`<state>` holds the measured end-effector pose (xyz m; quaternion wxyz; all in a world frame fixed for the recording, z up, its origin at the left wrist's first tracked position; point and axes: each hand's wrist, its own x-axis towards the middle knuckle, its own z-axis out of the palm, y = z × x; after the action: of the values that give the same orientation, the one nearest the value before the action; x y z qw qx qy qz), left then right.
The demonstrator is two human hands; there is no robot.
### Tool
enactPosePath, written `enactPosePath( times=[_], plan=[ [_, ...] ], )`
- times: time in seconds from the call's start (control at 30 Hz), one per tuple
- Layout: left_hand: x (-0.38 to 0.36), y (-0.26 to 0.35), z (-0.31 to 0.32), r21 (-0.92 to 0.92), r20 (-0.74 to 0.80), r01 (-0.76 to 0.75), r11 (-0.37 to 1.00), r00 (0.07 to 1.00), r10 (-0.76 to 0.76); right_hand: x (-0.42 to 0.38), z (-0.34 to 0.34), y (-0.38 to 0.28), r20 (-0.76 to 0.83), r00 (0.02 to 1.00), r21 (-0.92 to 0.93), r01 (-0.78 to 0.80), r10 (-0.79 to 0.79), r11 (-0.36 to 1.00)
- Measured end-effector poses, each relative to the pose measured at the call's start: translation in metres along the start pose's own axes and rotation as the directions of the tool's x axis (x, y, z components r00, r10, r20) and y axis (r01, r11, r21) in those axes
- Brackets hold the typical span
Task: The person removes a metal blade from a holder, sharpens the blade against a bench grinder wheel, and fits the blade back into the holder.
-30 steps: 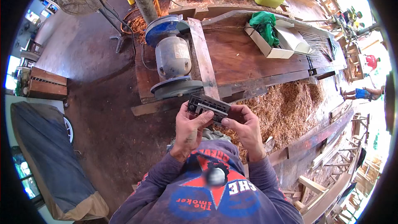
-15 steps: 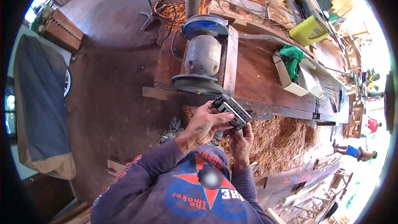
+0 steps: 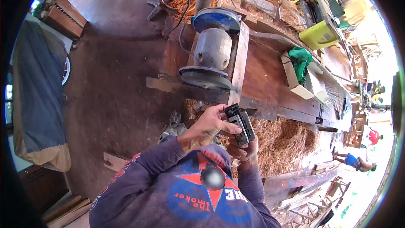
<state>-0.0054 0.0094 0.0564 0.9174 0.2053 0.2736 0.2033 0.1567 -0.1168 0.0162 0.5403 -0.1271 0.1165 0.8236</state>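
Black and grey, the small slotted metal block [image 3: 239, 124] sits up in front of the person's chest, held lengthwise between both hands above the heap of wood shavings [image 3: 282, 143]. It looks like a cutter block or some such machine part, with a round fitting at its upper end and pale bars along its face; finer detail is too small to read.

The left hand [image 3: 209, 126] comes in from the left and is closed round the upper end of the block, thumb laid across its face and fingers curled behind. The right hand [image 3: 244, 152] is under the lower end, fingers wrapped up around it, mostly hidden by the block itself, so its grip shows only in part. Both sleeves are faded purple-blue, and the shirt front carries a red star print.

Just beyond the hands stands a long, dark wooden bench [image 3: 261, 71], its near edge a little above the block. On its left end sits a grey motor [image 3: 212, 52] with a blue guard [image 3: 215, 19] behind and a flat grey disc [image 3: 204, 77] in front, beside an upright plank [image 3: 238, 65]. Farther along the bench lies an open cardboard box [image 3: 295, 82] with a green cloth [image 3: 300, 61] in it, and beyond that a yellow-green container [image 3: 318, 36]. Orange cable [image 3: 179, 0] coils on the floor behind the motor. Off left, a covered vehicle [image 3: 38, 97] stands on the dirt floor.
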Motion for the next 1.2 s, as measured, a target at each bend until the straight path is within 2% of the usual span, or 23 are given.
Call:
enactPosePath(
  times=[0.1,0.13,0.17,0.27,0.37,0.4,0.43,0.5,0.57,0.6,0.63,0.67,0.7,0.73,0.77,0.8,0.83,0.9,0.97,1.03,1.1,1.17,1.2],
  plan=[
    [-0.003,0.004,-0.003,0.013,0.028,0.032,0.999,0.999,-0.032,-0.001,-0.004,0.007,-0.016,1.000,-0.056,0.015,-0.016,0.998],
    [-0.004,0.005,-0.005,-0.014,0.018,0.044,0.999,0.999,-0.044,-0.003,-0.013,0.017,-0.228,0.907,-0.501,0.201,-0.353,0.842],
    [-0.004,0.006,-0.005,-0.042,0.007,0.056,0.998,0.998,-0.055,-0.004,-0.017,0.021,-0.228,0.907,-0.503,0.200,-0.353,0.841],
    [-0.004,0.010,-0.008,-0.060,0.023,0.070,0.996,0.997,-0.068,-0.002,-0.004,0.042,0.016,0.756,-0.626,0.518,-0.655,0.583],
    [-0.004,0.007,-0.008,-0.066,0.037,0.105,0.992,0.994,-0.103,0.001,-0.019,0.044,0.033,0.701,-0.684,0.535,-0.712,0.496],
    [-0.003,0.006,-0.009,-0.076,0.036,0.114,0.991,0.993,-0.111,0.011,0.004,0.054,-0.041,0.634,-0.704,0.530,-0.772,0.473],
    [-0.003,0.006,-0.010,-0.070,0.037,0.118,0.991,0.993,-0.116,0.008,0.002,0.048,-0.042,0.630,-0.700,0.535,-0.775,0.472],
    [-0.004,0.006,-0.013,-0.041,0.048,0.128,0.991,0.991,-0.126,-0.001,0.004,0.033,-0.120,0.911,-0.470,0.297,-0.394,0.831],
    [-0.001,0.002,-0.015,-0.028,0.077,0.138,0.990,0.988,-0.136,-0.004,0.017,0.029,-0.232,0.918,-0.425,0.201,-0.321,0.883],
    [0.001,0.000,-0.017,-0.022,0.101,0.140,0.990,0.985,-0.137,-0.005,0.013,0.023,-0.131,0.987,-0.113,0.080,-0.095,0.990],
    [0.002,-0.002,-0.019,-0.015,0.106,0.149,0.989,0.983,-0.147,-0.007,0.011,0.020,0.044,0.994,0.184,-0.103,0.096,0.978],
    [0.003,-0.003,-0.021,-0.010,0.114,0.157,0.987,0.981,-0.155,-0.010,0.009,0.018,0.051,0.991,0.252,-0.136,0.127,0.958],
    [0.004,-0.003,-0.022,-0.007,0.120,0.161,0.987,0.980,-0.159,-0.011,0.008,0.020,0.052,0.991,0.251,-0.131,0.122,0.959],
    [0.003,-0.002,-0.022,-0.003,0.130,0.154,0.988,0.980,-0.152,-0.011,0.006,0.025,-0.110,0.990,-0.113,0.075,-0.087,0.991],
    [0.003,0.000,-0.021,0.000,0.128,0.150,0.989,0.981,-0.149,-0.009,0.003,0.032,-0.177,0.927,-0.483,0.212,-0.331,0.850],
    [0.002,0.003,-0.020,-0.041,0.120,0.166,0.985,0.980,-0.160,-0.006,0.001,0.039,-0.136,0.815,-0.785,0.258,-0.563,0.563],
    [0.001,0.005,-0.019,-0.082,0.111,0.182,0.980,0.979,-0.173,-0.002,0.001,0.048,-0.130,0.819,-0.784,0.260,-0.559,0.564],
    [0.003,0.004,-0.020,-0.070,0.114,0.173,0.982,0.980,-0.164,0.001,-0.002,0.062,0.105,0.642,-0.810,0.498,-0.759,0.309],
    [0.003,0.003,-0.018,-0.090,0.113,0.210,0.974,0.973,-0.200,-0.002,-0.028,0.065,0.143,0.608,-0.850,0.479,-0.781,0.217],
    [0.006,0.003,-0.015,-0.106,0.132,0.219,0.970,0.970,-0.205,-0.001,-0.028,0.061,0.206,0.531,-0.928,0.373,-0.822,0.009],
    [0.006,0.001,-0.014,-0.125,0.148,0.231,0.965,0.966,-0.212,0.002,-0.018,0.061,0.244,0.491,-0.905,0.425,-0.836,-0.014],
    [0.007,-0.003,-0.016,-0.087,0.194,0.202,0.976,0.964,-0.182,0.000,0.000,0.059,0.341,0.455,-0.932,0.275,-0.823,-0.234],
    [0.010,-0.007,-0.021,-0.091,0.187,0.187,0.978,0.968,-0.168,-0.002,0.011,0.057,0.235,0.524,-0.954,0.286,-0.819,-0.090]
  ],
)
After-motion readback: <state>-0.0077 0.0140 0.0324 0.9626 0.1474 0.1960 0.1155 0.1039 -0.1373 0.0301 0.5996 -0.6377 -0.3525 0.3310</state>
